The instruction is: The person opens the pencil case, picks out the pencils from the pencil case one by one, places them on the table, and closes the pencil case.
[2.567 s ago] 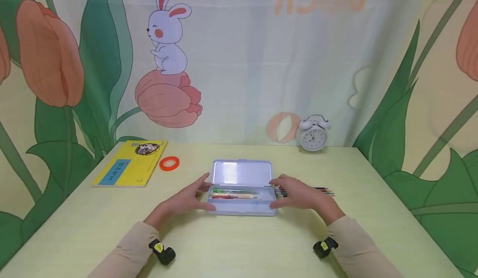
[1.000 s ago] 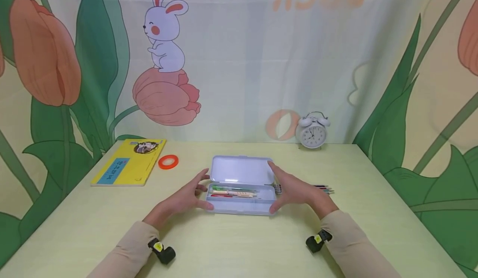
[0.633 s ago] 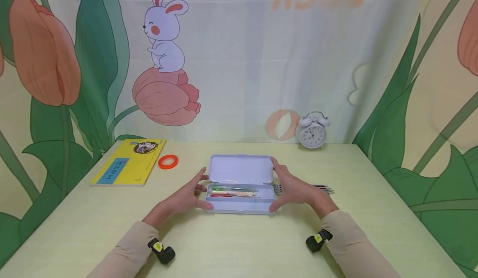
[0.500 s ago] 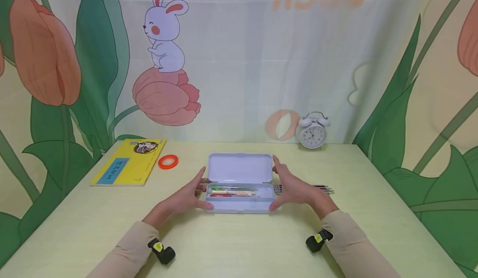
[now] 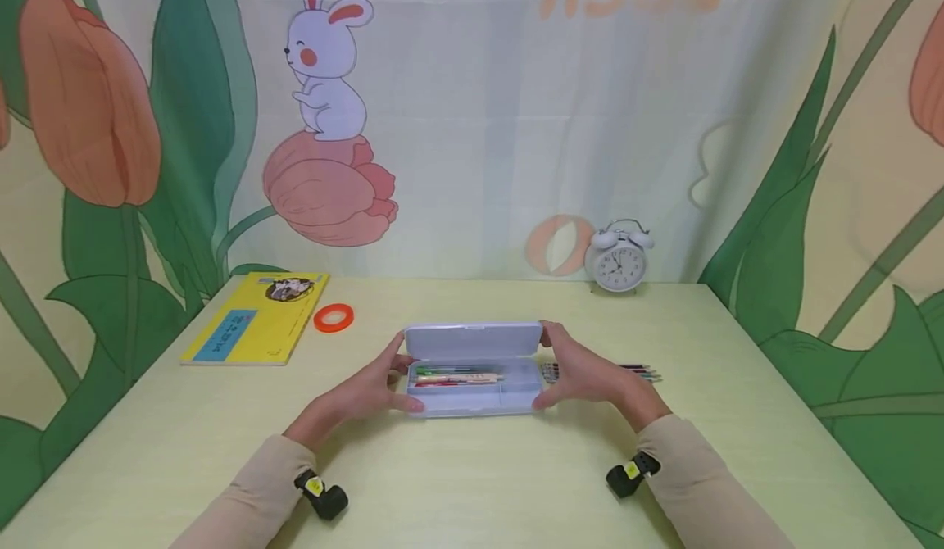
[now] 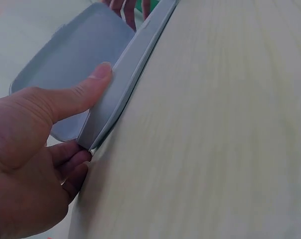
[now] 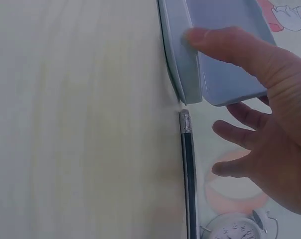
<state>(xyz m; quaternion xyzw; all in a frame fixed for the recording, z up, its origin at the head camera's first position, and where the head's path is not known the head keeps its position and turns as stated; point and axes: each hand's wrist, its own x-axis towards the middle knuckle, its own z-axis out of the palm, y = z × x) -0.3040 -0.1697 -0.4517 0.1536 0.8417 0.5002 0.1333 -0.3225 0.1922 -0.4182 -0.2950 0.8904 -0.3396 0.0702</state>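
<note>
An open pale blue pencil case (image 5: 475, 403) sits at the table's middle, its hinged lid (image 5: 474, 342) raised along the back. Several pens (image 5: 457, 378) lie in its rear compartment; the narrow front compartment has a divider. My left hand (image 5: 369, 383) grips the case's left end, thumb on the front wall and fingers curled at the end in the left wrist view. My right hand (image 5: 586, 373) spans the right end. Its thumb presses the front wall and a finger reaches behind the lid, while the other fingers (image 7: 235, 134) are spread.
Several pencils (image 5: 642, 371) lie to the right of the case, partly behind my right hand. A white alarm clock (image 5: 619, 264) stands at the back right. An orange tape roll (image 5: 334, 318) and a yellow book (image 5: 254, 319) lie to the left.
The lid, leaning back earlier, has swung up and forward. My right fingers have risen from the case's side to behind the lid. The left hand has barely moved.
</note>
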